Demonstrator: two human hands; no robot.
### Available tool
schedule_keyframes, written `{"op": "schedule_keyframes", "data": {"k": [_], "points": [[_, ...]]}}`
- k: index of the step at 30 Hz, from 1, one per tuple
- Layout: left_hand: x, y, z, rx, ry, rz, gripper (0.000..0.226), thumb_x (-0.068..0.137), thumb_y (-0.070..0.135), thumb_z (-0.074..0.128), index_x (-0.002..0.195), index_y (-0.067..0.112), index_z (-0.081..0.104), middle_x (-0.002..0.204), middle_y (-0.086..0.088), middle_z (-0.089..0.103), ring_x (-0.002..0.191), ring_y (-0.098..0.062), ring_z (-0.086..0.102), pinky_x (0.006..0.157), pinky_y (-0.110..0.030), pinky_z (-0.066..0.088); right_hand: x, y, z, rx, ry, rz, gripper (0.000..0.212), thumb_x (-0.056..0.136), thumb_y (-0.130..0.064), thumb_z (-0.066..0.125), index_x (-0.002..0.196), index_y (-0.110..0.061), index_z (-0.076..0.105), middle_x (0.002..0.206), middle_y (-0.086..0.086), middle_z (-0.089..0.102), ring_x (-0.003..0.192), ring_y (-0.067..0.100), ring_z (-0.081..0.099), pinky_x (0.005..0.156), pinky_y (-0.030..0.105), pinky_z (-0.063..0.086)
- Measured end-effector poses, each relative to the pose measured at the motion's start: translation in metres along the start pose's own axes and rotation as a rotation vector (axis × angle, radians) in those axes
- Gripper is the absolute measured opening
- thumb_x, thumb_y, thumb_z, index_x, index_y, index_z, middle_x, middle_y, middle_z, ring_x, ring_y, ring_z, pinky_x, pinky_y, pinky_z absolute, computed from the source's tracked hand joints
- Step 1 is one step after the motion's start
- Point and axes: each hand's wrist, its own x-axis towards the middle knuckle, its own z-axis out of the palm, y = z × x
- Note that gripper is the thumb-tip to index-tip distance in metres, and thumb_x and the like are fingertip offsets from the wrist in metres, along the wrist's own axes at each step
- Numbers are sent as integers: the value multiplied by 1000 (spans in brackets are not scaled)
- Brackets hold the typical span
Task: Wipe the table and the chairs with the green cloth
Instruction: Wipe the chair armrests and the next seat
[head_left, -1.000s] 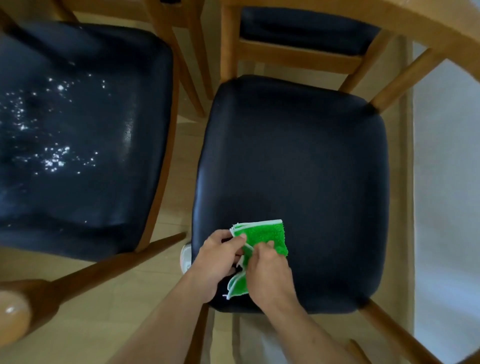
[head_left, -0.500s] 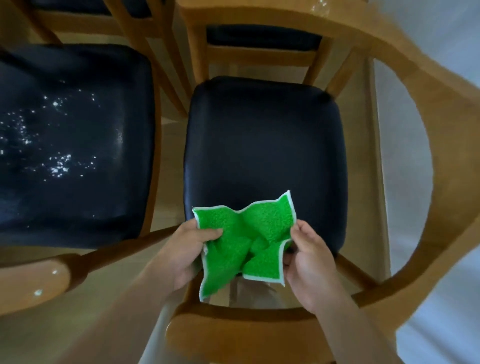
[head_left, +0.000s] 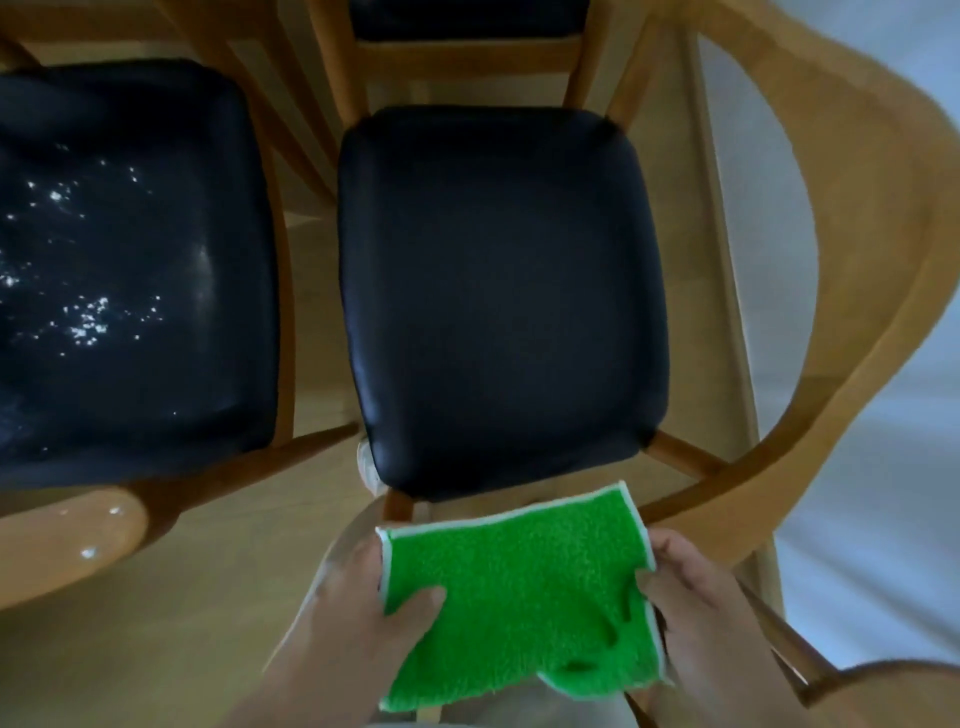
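I hold the green cloth (head_left: 519, 592) spread out flat in the air, below the front edge of a chair's dark padded seat (head_left: 498, 291). My left hand (head_left: 363, 618) grips the cloth's left edge and my right hand (head_left: 691, 608) grips its right edge. The cloth has a white hem and hangs clear of the seat. This chair's curved wooden armrest and back (head_left: 841, 291) sweeps round on the right. A second chair with a dark seat (head_left: 124, 270), speckled with bright spots, stands to the left.
Wooden legs and rails of further chairs (head_left: 467, 62) cross the top of the view. A rounded wooden armrest end (head_left: 67, 540) sits at lower left. Light wooden floor (head_left: 156, 649) lies below, and a pale wall or floor area (head_left: 883, 467) is on the right.
The cloth went from bunched on the seat's front edge to lifted and unfolded, and is now stretched flat between both hands, nearer to me and off the seat.
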Motion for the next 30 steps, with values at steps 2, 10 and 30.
{"op": "schedule_keyframes", "data": {"k": [2,10,30], "points": [[-7,7,6,226,109,46,39,81,29,72,110,40,49,86,15,57,74,-1,55,60,-13,39,3,6,-5,-237,66,-154,43,93,-4,47,90,-43,65,81,-7,72,74,14,68,74,48,55],[-16,17,48,601,377,593,50,83,18,48,129,6,59,127,-13,59,119,-31,52,96,-49,42,-2,1,19,-643,323,-868,32,89,-12,51,117,-5,62,109,7,63,100,16,53,87,18,37],[16,95,184,737,203,522,44,88,40,34,119,19,57,112,2,62,101,-21,59,85,-40,44,76,23,-77,-1166,199,-1170,64,96,-49,23,119,-6,64,108,12,68,105,31,62,105,47,32]]}}
